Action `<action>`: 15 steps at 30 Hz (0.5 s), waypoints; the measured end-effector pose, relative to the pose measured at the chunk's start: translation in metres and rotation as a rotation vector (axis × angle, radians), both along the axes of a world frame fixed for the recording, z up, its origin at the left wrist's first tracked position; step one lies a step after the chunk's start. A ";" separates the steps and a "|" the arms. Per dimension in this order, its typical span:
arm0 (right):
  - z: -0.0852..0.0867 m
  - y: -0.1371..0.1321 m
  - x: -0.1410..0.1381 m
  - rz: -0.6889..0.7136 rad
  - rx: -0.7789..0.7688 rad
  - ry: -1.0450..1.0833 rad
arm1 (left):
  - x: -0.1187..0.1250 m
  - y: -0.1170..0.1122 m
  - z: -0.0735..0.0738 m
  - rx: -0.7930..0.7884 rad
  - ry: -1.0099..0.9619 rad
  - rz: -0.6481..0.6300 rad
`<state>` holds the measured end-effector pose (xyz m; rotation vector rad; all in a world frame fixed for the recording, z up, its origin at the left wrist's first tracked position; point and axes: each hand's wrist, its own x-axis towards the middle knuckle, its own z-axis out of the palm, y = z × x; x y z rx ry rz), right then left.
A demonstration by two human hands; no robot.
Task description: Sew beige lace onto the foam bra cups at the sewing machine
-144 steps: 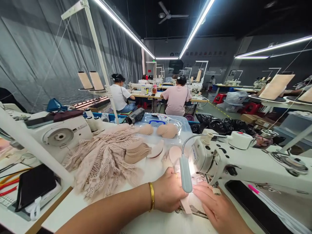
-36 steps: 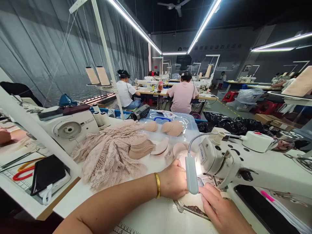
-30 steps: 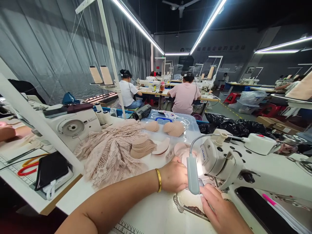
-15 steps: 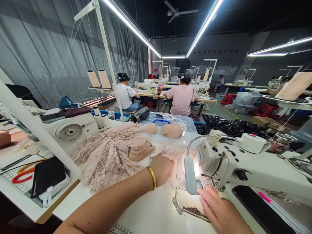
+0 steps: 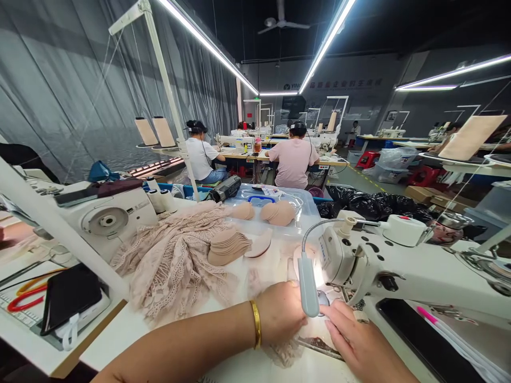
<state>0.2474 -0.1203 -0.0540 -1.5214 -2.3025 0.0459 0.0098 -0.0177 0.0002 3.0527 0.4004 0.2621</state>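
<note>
My left hand (image 5: 281, 314), with a gold bangle at the wrist, is closed beside the sewing machine's lamp. Its fingertips are hidden behind the hand and the lamp head. Pale pink lace fabric (image 5: 283, 352) comes out beneath it and lies over the machine bed. My right hand (image 5: 355, 335) rests at the right of the needle area, fingers stretched toward a small shiny grey part (image 5: 322, 302). The grey lamp head (image 5: 308, 287) hangs between both hands and covers part of the work. Above stands the white sewing machine (image 5: 335, 260).
Left of the hands lie a heap of lace (image 5: 171, 260), stacked beige cup pads (image 5: 227, 246) and a single pad (image 5: 258, 243). More pads sit on a clear plastic box (image 5: 309, 205). A black phone (image 5: 423, 340) lies at right. Co-workers sit at machines ahead.
My left hand has come nearer and to the right, bringing pale lace toward the bed's front. The single pad behind is now uncovered. My right hand has hardly moved.
</note>
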 end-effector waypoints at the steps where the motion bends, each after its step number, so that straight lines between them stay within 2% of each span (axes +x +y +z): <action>1: -0.001 0.000 0.000 -0.003 -0.003 -0.003 | 0.001 0.000 -0.001 -0.012 -0.015 0.013; 8: 0.007 0.000 -0.001 0.007 0.045 -0.012 | 0.007 0.005 -0.006 0.024 -0.079 0.010; 12: 0.005 0.003 -0.001 0.009 0.067 0.033 | 0.007 0.008 -0.001 0.045 -0.043 0.010; 15: 0.000 0.004 -0.003 0.003 0.096 0.048 | 0.006 0.007 0.004 0.034 -0.044 0.061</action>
